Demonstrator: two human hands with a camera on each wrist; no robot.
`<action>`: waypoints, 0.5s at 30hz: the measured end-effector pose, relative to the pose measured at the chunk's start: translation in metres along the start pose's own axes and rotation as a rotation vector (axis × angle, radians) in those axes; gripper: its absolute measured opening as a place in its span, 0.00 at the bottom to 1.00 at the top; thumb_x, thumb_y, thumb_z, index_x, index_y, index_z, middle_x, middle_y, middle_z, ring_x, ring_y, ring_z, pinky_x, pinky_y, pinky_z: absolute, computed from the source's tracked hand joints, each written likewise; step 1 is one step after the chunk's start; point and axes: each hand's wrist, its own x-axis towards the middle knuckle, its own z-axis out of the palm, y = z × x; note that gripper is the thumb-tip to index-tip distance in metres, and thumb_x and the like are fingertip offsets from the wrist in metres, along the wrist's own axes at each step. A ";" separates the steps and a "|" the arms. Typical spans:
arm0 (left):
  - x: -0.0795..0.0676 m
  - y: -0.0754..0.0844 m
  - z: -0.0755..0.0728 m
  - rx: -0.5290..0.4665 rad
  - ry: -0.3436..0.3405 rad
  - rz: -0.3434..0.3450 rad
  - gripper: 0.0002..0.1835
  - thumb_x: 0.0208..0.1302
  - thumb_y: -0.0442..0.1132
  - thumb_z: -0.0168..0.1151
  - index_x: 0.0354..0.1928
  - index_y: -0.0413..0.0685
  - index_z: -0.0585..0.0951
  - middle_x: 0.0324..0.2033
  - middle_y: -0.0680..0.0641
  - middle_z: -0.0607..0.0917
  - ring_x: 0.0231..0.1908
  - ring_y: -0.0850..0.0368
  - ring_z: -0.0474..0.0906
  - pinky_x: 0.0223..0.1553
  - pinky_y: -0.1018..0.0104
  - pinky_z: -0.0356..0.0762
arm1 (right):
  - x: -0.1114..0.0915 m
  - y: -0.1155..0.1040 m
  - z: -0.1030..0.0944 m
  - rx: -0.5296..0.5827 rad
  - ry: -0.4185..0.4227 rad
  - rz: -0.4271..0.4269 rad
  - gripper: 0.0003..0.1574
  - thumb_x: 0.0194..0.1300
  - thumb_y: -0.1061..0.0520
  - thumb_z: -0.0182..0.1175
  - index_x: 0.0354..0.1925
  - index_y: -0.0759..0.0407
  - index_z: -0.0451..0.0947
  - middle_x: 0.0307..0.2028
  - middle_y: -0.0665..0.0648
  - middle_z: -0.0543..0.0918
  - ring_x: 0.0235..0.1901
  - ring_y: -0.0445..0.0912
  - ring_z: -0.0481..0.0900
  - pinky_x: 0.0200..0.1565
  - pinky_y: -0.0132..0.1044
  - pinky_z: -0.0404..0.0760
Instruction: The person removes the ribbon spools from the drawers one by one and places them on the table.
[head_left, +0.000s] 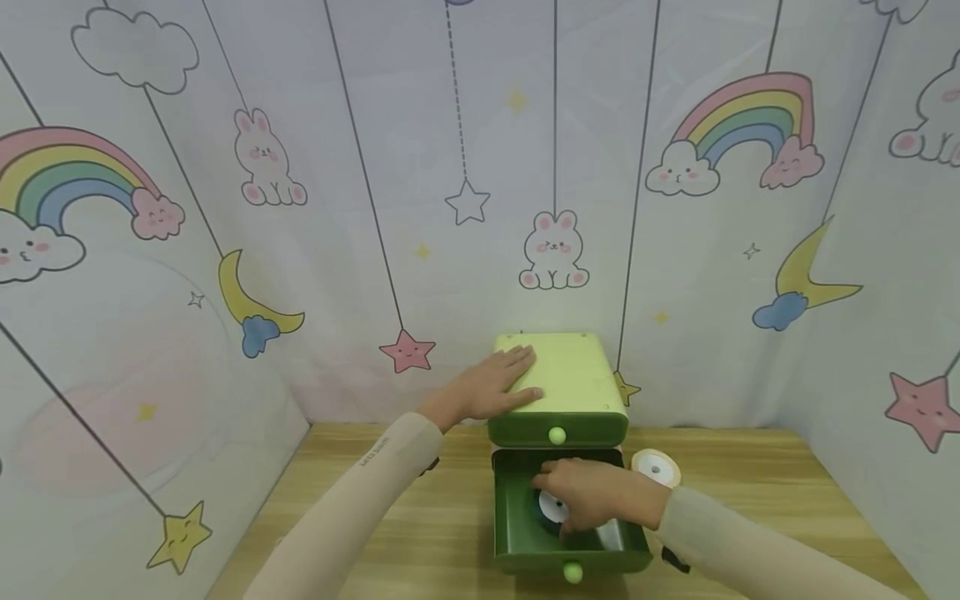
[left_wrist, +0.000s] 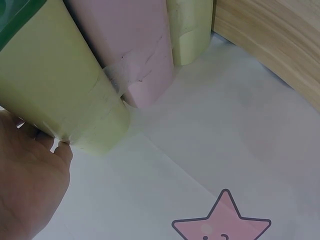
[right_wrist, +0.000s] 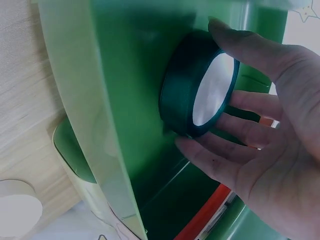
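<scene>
A small drawer cabinet (head_left: 558, 371) with a pale yellow top stands against the patterned backdrop. My left hand (head_left: 491, 383) rests on that top with its fingers spread; in the left wrist view the same hand (left_wrist: 30, 175) lies along the yellow upper casing. Below, a dark green drawer (head_left: 517, 533) is pulled out, with a round light green knob (head_left: 573, 572) on its front. Inside it, my right hand (head_left: 592, 492) holds a roll of dark green ribbon (right_wrist: 182, 85) with a white face, thumb at one edge and fingers curled at the other.
Another roll, pale with a white face (head_left: 655, 468), lies on the wood-grain table (head_left: 405, 517) right of the cabinet. Above the pulled-out drawer sits a shut one with its own knob (head_left: 557, 436). Printed cloth walls (head_left: 450, 275) enclose the table at the back and sides.
</scene>
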 end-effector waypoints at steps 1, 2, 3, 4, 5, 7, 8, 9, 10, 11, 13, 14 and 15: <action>0.000 0.000 0.000 -0.001 0.000 0.000 0.48 0.67 0.76 0.30 0.79 0.54 0.44 0.79 0.53 0.45 0.79 0.56 0.39 0.80 0.58 0.42 | 0.000 0.000 0.000 -0.004 0.001 0.000 0.41 0.48 0.43 0.78 0.59 0.52 0.76 0.48 0.49 0.81 0.40 0.37 0.79 0.38 0.30 0.80; 0.000 0.000 0.000 -0.003 0.001 0.000 0.48 0.67 0.76 0.30 0.79 0.54 0.44 0.79 0.53 0.45 0.79 0.56 0.40 0.80 0.58 0.42 | 0.000 0.000 0.001 -0.007 0.001 -0.001 0.41 0.48 0.43 0.78 0.58 0.52 0.76 0.47 0.49 0.81 0.39 0.37 0.78 0.37 0.30 0.80; 0.000 0.000 0.000 -0.007 0.002 0.002 0.48 0.67 0.76 0.30 0.79 0.54 0.44 0.79 0.53 0.45 0.79 0.55 0.40 0.80 0.58 0.42 | 0.000 0.000 0.001 -0.011 0.002 -0.003 0.41 0.48 0.43 0.78 0.58 0.52 0.77 0.47 0.49 0.80 0.37 0.36 0.77 0.36 0.29 0.79; 0.001 0.000 0.001 -0.010 0.002 0.004 0.48 0.67 0.76 0.30 0.79 0.54 0.44 0.79 0.53 0.45 0.79 0.55 0.40 0.80 0.57 0.42 | 0.000 0.000 0.001 -0.014 0.003 -0.005 0.41 0.48 0.43 0.78 0.58 0.52 0.77 0.46 0.49 0.80 0.36 0.36 0.77 0.35 0.29 0.79; 0.001 0.000 0.001 -0.011 0.002 0.004 0.48 0.67 0.76 0.30 0.79 0.54 0.44 0.79 0.53 0.46 0.79 0.55 0.40 0.80 0.57 0.42 | 0.000 0.000 0.001 -0.014 0.003 -0.008 0.40 0.48 0.43 0.78 0.57 0.52 0.77 0.46 0.48 0.80 0.36 0.35 0.76 0.35 0.28 0.79; 0.001 0.001 0.002 -0.014 -0.001 0.006 0.48 0.67 0.76 0.30 0.79 0.54 0.44 0.79 0.53 0.45 0.79 0.55 0.40 0.80 0.57 0.41 | 0.000 0.000 0.002 -0.015 0.005 -0.011 0.40 0.48 0.43 0.78 0.57 0.53 0.77 0.45 0.48 0.80 0.35 0.35 0.76 0.34 0.28 0.78; 0.001 0.000 0.002 -0.015 -0.001 0.006 0.48 0.67 0.76 0.29 0.79 0.55 0.44 0.79 0.53 0.45 0.79 0.55 0.40 0.80 0.57 0.41 | 0.000 -0.001 0.002 -0.012 0.006 -0.013 0.40 0.47 0.43 0.78 0.57 0.53 0.77 0.45 0.48 0.80 0.36 0.35 0.76 0.35 0.28 0.78; 0.001 0.000 0.002 -0.016 -0.001 0.005 0.48 0.67 0.76 0.29 0.79 0.55 0.44 0.79 0.53 0.45 0.79 0.55 0.40 0.80 0.57 0.41 | 0.000 -0.001 0.002 -0.012 0.006 -0.014 0.40 0.47 0.43 0.78 0.57 0.53 0.77 0.46 0.48 0.80 0.36 0.35 0.76 0.35 0.28 0.78; 0.001 0.000 0.003 -0.015 0.001 0.003 0.48 0.67 0.77 0.29 0.79 0.55 0.44 0.79 0.53 0.45 0.79 0.55 0.40 0.80 0.57 0.41 | 0.000 0.000 0.002 -0.011 0.007 -0.015 0.40 0.47 0.43 0.78 0.56 0.53 0.77 0.46 0.48 0.80 0.36 0.35 0.75 0.35 0.29 0.78; 0.001 0.000 0.003 -0.016 0.002 0.001 0.48 0.66 0.77 0.29 0.79 0.55 0.44 0.79 0.53 0.45 0.79 0.55 0.40 0.80 0.58 0.41 | 0.001 0.000 0.002 -0.008 0.008 -0.016 0.40 0.47 0.43 0.78 0.57 0.53 0.77 0.46 0.49 0.80 0.36 0.35 0.76 0.36 0.29 0.79; 0.001 0.000 0.002 -0.020 0.005 0.000 0.48 0.67 0.76 0.29 0.79 0.54 0.44 0.79 0.53 0.45 0.79 0.54 0.40 0.80 0.58 0.41 | 0.001 0.000 0.003 -0.006 0.011 -0.018 0.40 0.47 0.43 0.78 0.57 0.53 0.77 0.47 0.49 0.80 0.38 0.36 0.76 0.38 0.30 0.79; 0.000 0.001 0.002 -0.023 0.007 0.000 0.48 0.67 0.76 0.29 0.79 0.54 0.44 0.79 0.53 0.46 0.79 0.54 0.40 0.80 0.57 0.41 | 0.001 0.000 0.003 -0.004 0.010 -0.019 0.41 0.47 0.43 0.78 0.57 0.53 0.76 0.47 0.49 0.80 0.39 0.36 0.76 0.39 0.30 0.80; 0.000 0.001 0.001 -0.028 0.006 0.001 0.48 0.67 0.76 0.29 0.79 0.54 0.44 0.79 0.52 0.46 0.79 0.53 0.41 0.80 0.57 0.42 | 0.002 0.000 0.003 -0.003 0.010 -0.020 0.41 0.47 0.43 0.78 0.57 0.53 0.76 0.48 0.49 0.80 0.40 0.37 0.77 0.40 0.30 0.80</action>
